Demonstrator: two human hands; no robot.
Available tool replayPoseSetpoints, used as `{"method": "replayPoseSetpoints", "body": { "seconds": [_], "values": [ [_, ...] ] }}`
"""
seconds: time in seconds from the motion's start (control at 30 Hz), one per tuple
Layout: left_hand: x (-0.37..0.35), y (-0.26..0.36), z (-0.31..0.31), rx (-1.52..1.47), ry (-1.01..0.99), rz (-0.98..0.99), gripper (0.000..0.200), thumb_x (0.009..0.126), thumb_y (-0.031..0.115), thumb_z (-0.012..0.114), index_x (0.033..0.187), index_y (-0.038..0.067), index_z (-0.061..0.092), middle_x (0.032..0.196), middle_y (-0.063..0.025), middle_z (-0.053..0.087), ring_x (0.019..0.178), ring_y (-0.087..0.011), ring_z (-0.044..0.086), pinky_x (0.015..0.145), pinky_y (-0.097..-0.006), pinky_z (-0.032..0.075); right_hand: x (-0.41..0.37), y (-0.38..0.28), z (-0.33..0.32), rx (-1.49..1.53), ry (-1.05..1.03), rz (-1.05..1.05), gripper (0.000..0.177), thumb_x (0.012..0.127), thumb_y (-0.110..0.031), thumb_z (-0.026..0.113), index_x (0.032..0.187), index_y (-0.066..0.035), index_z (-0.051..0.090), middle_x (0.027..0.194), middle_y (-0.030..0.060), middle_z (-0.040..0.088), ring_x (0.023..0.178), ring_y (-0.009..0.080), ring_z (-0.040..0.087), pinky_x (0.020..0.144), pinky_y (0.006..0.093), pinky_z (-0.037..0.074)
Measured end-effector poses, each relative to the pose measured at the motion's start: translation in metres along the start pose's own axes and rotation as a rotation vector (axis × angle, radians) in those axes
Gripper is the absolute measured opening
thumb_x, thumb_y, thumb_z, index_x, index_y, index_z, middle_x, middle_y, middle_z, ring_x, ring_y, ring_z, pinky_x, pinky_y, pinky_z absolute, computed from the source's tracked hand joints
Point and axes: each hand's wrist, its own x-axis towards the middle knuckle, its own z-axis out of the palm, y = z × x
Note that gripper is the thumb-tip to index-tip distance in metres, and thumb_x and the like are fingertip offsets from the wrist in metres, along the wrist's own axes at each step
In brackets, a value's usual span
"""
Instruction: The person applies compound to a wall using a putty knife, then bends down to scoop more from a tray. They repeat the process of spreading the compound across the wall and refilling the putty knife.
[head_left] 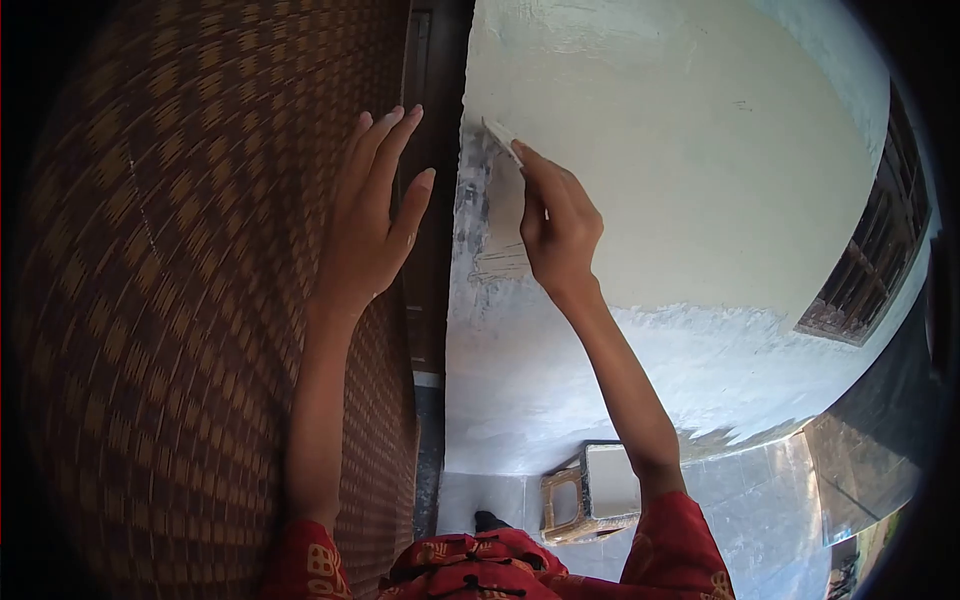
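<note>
My right hand (562, 225) is closed on a thin, pale flat scraper (500, 138), whose far end lies against the wall near its left edge. Just below it, the wall has a dark, rough patch (472, 200) and some scratched lines. Cream coating covers the upper part of the wall (690, 190), with a ragged lower border over whitish plaster. Raised to about the same height, my left hand (368, 225) is open and empty, fingers stretched upward, in front of the brown woven panel (200, 250).
A dark doorway gap (432, 200) runs between the panel and the wall. On the grey tiled floor (740, 490) stands a wooden-framed piece of furniture (563, 505) by the wall's foot. A barred window (870, 250) is at the right.
</note>
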Motion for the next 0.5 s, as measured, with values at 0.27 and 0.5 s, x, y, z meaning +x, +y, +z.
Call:
{"method": "replayPoseSetpoints", "body": {
  "seconds": [0.27,0.5],
  "values": [
    [-0.008,-0.019,0.002,0.049,-0.039,0.004,0.050,0.102,0.034,0.047,0.146,0.012,0.041,0.149,-0.0151,0.039,0.145,-0.0360,0.023,0.116,-0.0505,0.023,-0.044,0.024,0.054,-0.159,-0.113,-0.302,0.036,0.083,-0.010,0.065,0.118,-0.010,0.068,0.120,0.0061,0.067,0.112,0.0254,0.062,0.101,0.0475,0.046],
    [-0.011,-0.025,0.003,0.012,-0.056,-0.007,0.050,0.102,0.034,0.048,0.146,0.012,0.041,0.149,-0.0151,0.040,0.145,-0.0364,0.024,0.116,-0.0508,0.023,-0.061,0.033,0.070,-0.223,-0.163,-0.260,0.036,0.083,-0.009,0.064,0.118,-0.012,0.069,0.121,0.0045,0.066,0.117,0.0244,0.060,0.105,0.0472,0.042]
  ]
}}
